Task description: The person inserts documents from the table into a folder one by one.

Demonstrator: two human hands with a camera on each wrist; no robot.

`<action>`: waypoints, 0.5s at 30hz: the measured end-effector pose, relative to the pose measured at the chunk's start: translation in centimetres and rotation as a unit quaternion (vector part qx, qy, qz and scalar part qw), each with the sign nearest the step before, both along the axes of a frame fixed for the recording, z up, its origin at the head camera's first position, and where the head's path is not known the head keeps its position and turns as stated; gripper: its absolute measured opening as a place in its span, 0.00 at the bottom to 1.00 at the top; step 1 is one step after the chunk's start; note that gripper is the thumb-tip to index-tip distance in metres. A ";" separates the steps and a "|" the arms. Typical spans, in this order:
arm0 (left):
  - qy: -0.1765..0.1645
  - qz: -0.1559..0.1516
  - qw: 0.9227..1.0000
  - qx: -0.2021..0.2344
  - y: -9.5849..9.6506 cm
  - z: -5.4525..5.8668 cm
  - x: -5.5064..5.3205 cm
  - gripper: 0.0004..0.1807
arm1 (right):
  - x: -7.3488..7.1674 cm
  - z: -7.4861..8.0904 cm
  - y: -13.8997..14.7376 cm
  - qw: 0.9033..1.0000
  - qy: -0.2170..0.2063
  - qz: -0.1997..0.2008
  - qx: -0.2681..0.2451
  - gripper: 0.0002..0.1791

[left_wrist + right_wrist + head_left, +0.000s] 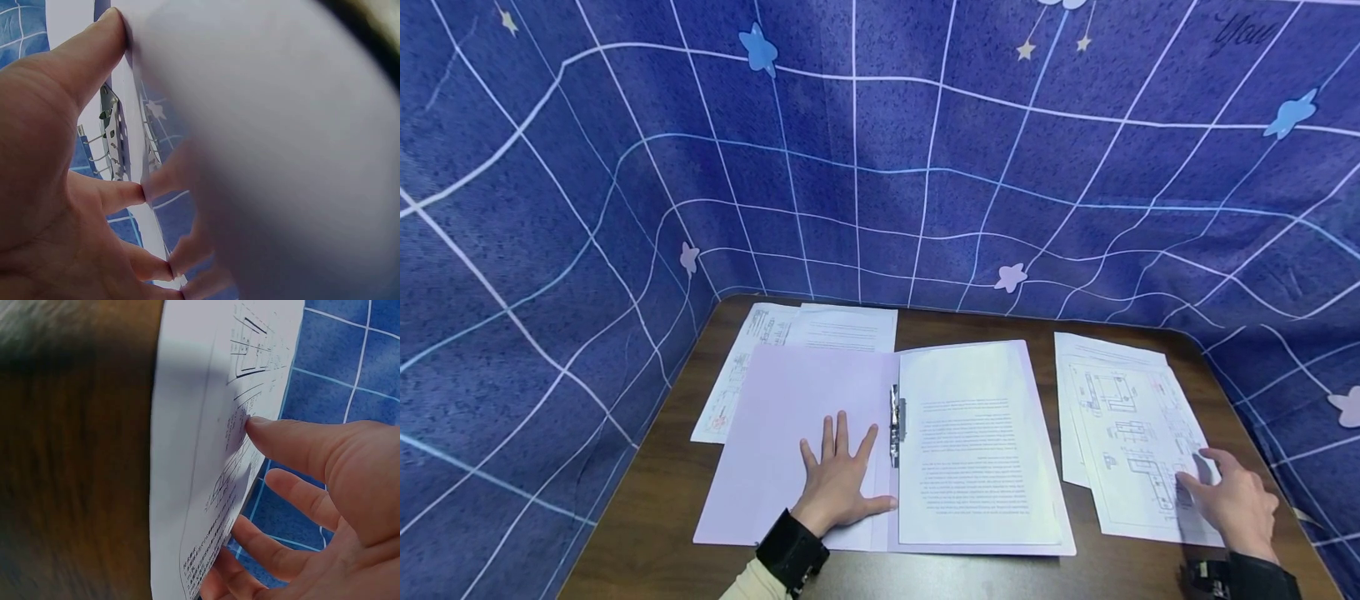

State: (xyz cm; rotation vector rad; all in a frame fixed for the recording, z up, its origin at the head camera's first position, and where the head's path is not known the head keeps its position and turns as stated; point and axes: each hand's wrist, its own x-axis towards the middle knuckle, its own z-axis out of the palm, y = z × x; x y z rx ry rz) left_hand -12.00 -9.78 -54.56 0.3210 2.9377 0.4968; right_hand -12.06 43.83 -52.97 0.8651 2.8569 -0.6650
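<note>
A lavender clip folder [805, 375] lies spread wide, with a metal clip [894, 425] along its spine. Printed sheets [977, 467] rest on its right side, their text upside down. My left hand [838, 487] presses flat on the left cover with fingers spread; the left wrist view shows the clip [112, 134] beyond the thumb and a glossy surface mirroring the fingers. At the right, my right hand [1236, 500] is over the edge of a technical drawing [1138, 450]. Its thumb touches the drawing [187, 425] in the right wrist view, apart from the loosely bent fingers.
More printed sheets [850, 325] stick out from behind the folder at the upper left. The drawing overlaps other papers [1071, 417] on the right. A brown wooden table [640, 500] carries everything, with a blue star-patterned cloth [880, 200] hanging around it.
</note>
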 end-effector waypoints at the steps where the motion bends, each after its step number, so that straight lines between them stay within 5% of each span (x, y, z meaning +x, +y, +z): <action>1: 0.000 0.000 1.000 -0.001 0.0 0.0 0.0 0.63 | 0.0 -0.1 0.0 1.000 0.000 0.001 0.002 0.37; 15: 0.000 -0.001 1.000 -0.005 0.0 0.0 0.0 0.62 | -0.1 -0.1 -0.3 1.000 -0.006 -0.006 0.002 0.36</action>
